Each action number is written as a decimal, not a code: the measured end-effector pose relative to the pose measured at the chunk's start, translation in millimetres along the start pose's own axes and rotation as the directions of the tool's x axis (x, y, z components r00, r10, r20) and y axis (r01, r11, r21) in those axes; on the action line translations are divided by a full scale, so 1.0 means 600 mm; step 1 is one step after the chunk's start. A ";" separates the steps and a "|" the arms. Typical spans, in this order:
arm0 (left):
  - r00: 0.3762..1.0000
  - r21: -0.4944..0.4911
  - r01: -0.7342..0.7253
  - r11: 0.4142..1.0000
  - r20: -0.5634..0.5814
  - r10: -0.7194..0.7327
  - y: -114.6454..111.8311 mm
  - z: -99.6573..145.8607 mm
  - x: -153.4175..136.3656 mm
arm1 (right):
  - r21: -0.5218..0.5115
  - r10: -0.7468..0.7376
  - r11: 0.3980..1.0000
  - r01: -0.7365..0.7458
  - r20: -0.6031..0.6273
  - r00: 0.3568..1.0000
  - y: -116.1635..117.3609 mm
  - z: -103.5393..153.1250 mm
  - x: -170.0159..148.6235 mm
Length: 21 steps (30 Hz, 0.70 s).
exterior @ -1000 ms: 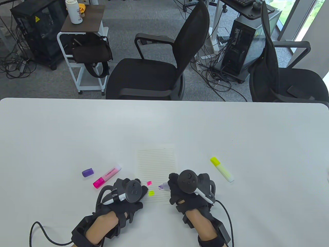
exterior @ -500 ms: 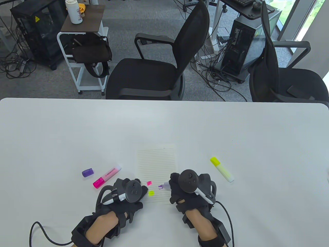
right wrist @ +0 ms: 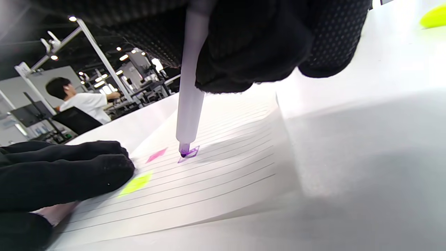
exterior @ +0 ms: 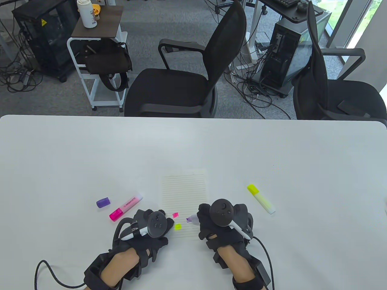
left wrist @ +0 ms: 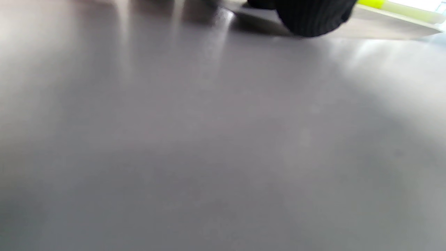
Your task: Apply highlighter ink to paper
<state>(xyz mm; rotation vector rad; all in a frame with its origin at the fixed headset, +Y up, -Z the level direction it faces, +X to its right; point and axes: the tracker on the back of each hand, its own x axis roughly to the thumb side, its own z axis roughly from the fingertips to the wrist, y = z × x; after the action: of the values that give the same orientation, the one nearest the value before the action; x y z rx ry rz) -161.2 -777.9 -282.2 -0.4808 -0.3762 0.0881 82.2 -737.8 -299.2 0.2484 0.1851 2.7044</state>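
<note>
Item: lined paper [exterior: 183, 193], table [exterior: 193, 145] centre-near, long axis 12–6 o'clock. Near end carries three ink patches: pink patch [exterior: 175, 215], yellow patch [exterior: 177, 226], purple patch [exterior: 188, 220] at abt 3 o'clock of the pink.

Item: purple highlighter [right wrist: 190, 104], uncapped. Held by right hand [exterior: 222, 225], fingers curled round the barrel; tip down on the purple patch. Right wrist view shows tip touching the sheet, barrel steep, near upright. In table view barrel runs roughly 9–3 o'clock, tip toward 9.

Item: left hand [exterior: 151, 228], at 9 o'clock of the patches. Fingertips [right wrist: 104, 167] lie flat on the sheet's near-left edge, pressing it down, just beside the yellow patch; fingers look straight, holding nothing. Left wrist view is blurred tabletop, so finger detail there prob. unreadable.

Key relation: tip sits between the two hands, right hand nearer and doing the stroke. Left hand pins the sheet at 9 o'clock, so strokes toward 3 o'clock or along the ruled lines shouldn't drag the paper.

Other stock: purple cap [exterior: 103, 202], at 10 o'clock of left hand, well apart from the pen. Pink highlighter [exterior: 126, 207], capped, lying abt 8–2 o'clock, just beside the cap. Yellow highlighter [exterior: 261, 198], capped, at 1 o'clock of right hand, axis abt 10–4.
</note>
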 end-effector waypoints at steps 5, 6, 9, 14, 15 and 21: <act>1.000 -0.001 0.000 1.000 0.000 0.000 0.000 -0.001 0.000 | -0.023 0.007 1.000 -0.007 0.012 1.000 -0.002 0.001 0.000; 1.000 -0.001 0.000 1.000 0.000 0.000 -0.001 -0.001 0.000 | 0.001 -0.008 1.000 0.008 0.032 0.999 0.001 -0.001 0.000; 1.000 -0.001 -0.001 1.000 0.000 0.001 -0.001 -0.001 0.000 | 0.004 0.002 1.000 -0.002 0.013 1.000 0.002 -0.002 0.002; 1.000 -0.002 -0.002 1.000 0.000 0.002 -0.001 -0.002 0.000 | -0.021 0.009 1.000 -0.010 -0.025 1.000 -0.004 0.001 -0.003; 1.000 -0.002 -0.002 1.000 -0.001 0.002 -0.001 -0.002 0.000 | -0.024 0.007 1.000 -0.007 -0.018 1.000 -0.004 0.002 -0.002; 1.000 -0.003 -0.003 1.000 -0.001 0.003 -0.002 -0.002 0.000 | -0.009 0.005 1.000 -0.005 0.002 1.000 0.000 0.000 0.002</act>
<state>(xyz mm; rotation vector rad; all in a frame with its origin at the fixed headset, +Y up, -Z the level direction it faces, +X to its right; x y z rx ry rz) -160.8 -779.5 -282.8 -0.4841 -0.3751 0.0905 81.2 -737.1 -299.0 0.2486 0.1716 2.7095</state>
